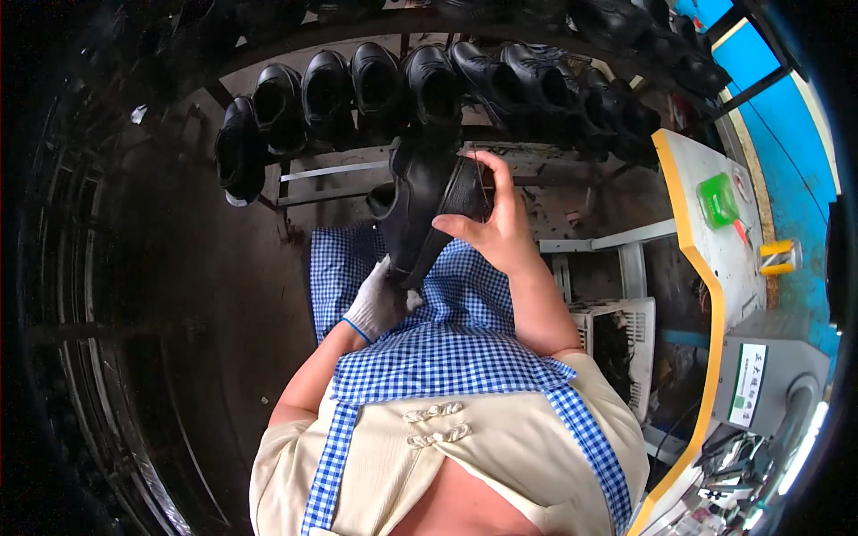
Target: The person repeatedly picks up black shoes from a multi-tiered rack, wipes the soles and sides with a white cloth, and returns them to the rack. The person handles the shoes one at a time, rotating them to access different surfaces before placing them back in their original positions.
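Note:
A black leather shoe (417, 201) is held up in front of my blue-checked apron, standing on end between both hands. My left hand (382, 299), in a white knit glove with a blue cuff, closes on its lower end; the fingertips are partly hidden behind the shoe. My bare right hand (490, 219) grips the shoe's right side, thumb on the near face and fingers curled round the far edge. Several similar black shoes (375, 76) stand in a row on the rack just beyond.
At the right is a white worktable with a yellow edge (706, 277), carrying a green container (716, 200). A yellow can-like object (780, 257) and a grey metal box (770, 371) are beside it. A white plastic crate (636, 353) with dark scraps stands below. More racks run along the left.

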Motion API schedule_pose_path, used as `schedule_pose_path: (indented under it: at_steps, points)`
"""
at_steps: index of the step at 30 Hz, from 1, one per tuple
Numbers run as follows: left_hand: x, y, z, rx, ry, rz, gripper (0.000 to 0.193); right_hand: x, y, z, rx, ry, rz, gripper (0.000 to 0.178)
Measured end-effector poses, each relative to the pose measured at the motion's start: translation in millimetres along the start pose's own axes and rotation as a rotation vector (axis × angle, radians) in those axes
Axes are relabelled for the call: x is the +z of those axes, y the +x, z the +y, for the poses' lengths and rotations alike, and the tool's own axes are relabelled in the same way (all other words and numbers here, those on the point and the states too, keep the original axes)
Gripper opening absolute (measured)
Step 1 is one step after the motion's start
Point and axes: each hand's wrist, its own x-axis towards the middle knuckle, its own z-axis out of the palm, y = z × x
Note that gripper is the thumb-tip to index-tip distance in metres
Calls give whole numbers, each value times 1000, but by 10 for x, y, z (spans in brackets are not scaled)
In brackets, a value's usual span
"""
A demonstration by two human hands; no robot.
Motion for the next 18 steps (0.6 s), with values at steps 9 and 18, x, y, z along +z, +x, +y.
schedule_pose_path:
  at_steps: [9, 18]
  points:
    - [-32, -122, 2, 23, 44, 103, 49, -23, 35, 129, 93, 65, 63, 82]
    - [141, -334, 303, 213, 43, 93, 51, -316, 106, 118, 122, 170, 114, 75]
